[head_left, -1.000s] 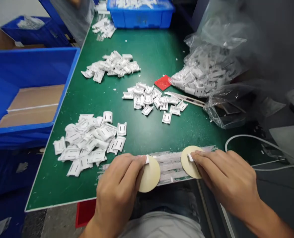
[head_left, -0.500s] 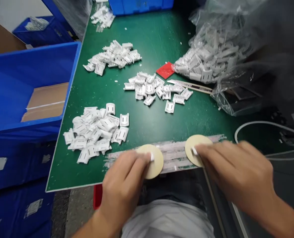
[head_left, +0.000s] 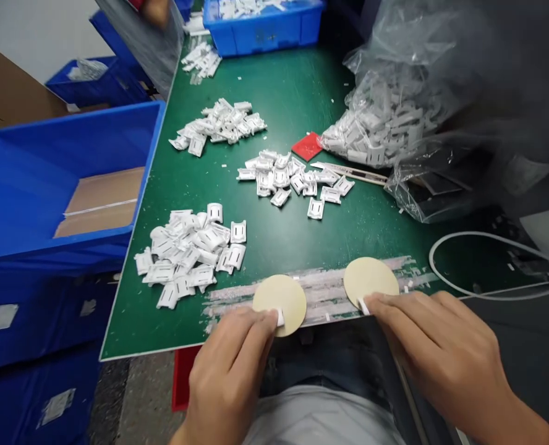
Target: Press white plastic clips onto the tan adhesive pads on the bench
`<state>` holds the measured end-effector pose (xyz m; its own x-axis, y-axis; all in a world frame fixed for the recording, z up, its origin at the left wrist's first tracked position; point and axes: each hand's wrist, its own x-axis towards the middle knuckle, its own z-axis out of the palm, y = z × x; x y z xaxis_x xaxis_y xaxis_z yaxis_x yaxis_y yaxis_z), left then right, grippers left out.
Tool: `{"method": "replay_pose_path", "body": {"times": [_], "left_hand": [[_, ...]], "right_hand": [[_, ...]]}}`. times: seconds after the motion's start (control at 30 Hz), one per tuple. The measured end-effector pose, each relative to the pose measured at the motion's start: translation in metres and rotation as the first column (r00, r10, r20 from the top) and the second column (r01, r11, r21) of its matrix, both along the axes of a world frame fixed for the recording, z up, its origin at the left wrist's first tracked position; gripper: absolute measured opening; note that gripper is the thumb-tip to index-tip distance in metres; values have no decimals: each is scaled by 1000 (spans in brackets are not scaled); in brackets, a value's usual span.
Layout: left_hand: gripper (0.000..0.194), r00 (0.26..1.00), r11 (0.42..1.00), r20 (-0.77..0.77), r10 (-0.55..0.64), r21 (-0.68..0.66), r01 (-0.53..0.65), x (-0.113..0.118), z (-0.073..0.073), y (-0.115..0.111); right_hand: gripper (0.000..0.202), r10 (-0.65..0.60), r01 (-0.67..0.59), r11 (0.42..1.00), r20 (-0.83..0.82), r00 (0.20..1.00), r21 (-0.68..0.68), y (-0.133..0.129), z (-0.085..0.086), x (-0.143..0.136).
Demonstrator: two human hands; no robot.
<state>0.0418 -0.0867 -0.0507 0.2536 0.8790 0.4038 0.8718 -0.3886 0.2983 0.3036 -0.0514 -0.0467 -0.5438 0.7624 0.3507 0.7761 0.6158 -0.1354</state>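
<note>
My left hand (head_left: 235,364) is closed in a pinch on a small white plastic piece (head_left: 280,317), held over the lower part of a round cream disc (head_left: 281,293). Another small white plastic piece (head_left: 363,306) sticks out from the pinched fingers of my right hand (head_left: 446,352), by the near edge of a second cream disc (head_left: 371,277). Fingers hide most of both pieces, so their full shape and contact with the discs are unclear. Both discs lie on pale, scuffed strips (head_left: 325,287) along the table's near edge.
Several heaps of white slotted parts (head_left: 186,253) lie on the green table (head_left: 284,238). Beyond are a red square (head_left: 307,146), a utility knife (head_left: 351,172), a clear bag of parts (head_left: 386,120) and a blue bin (head_left: 265,34). A pale cable (head_left: 441,238) loops at right.
Both hands have drawn their white pieces toward me, from mid-disc to the discs' nearer parts. The view has tilted up, showing more of the far bin and a blurred shape at top left.
</note>
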Motion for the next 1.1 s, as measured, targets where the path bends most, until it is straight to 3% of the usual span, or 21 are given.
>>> {"method": "replay_pose_path", "body": {"times": [0.17, 0.27, 0.33, 0.47, 0.6, 0.73, 0.87, 0.93, 1.0, 1.1], "left_hand": [[13, 998, 999, -52, 19, 28, -17, 2, 1, 4], [13, 1000, 1000, -16, 4, -26, -4, 2, 2, 1], [10, 1000, 1000, 10, -8, -4, 8, 2, 0, 2], [13, 999, 1000, -38, 3, 25, -2, -2, -4, 9], [10, 999, 999, -8, -49, 25, 49, -3, -3, 8], [16, 999, 999, -45, 25, 49, -22, 2, -2, 11], [12, 999, 998, -22, -40, 56, 42, 5, -1, 10], [13, 1000, 998, -2, -7, 58, 7, 5, -3, 9], [16, 999, 999, -36, 29, 46, -27, 4, -5, 8], [12, 999, 999, -40, -23, 46, 25, 3, -7, 7]], "right_hand": [[22, -26, 26, 1000, 109, 994, 4, 5, 6, 1], [24, -18, 19, 1000, 54, 998, -15, 5, 7, 1], [20, 3, -3, 1000, 23, 1000, 7, 5, 6, 1], [20, -75, 74, 997, 89, 993, 10, 5, 3, -1], [19, -41, 41, 999, -6, 999, -11, 3, 4, -3], [20, -73, 71, 997, 72, 995, 24, 5, 5, -5], [22, -48, 48, 999, 23, 999, -5, 0, 6, -2], [20, -11, 11, 1000, 31, 999, -7, -1, 5, 0], [21, -30, 31, 999, 81, 996, -9, 0, 4, 2], [24, -58, 59, 998, 66, 996, -17, 1, 5, 1]]}}
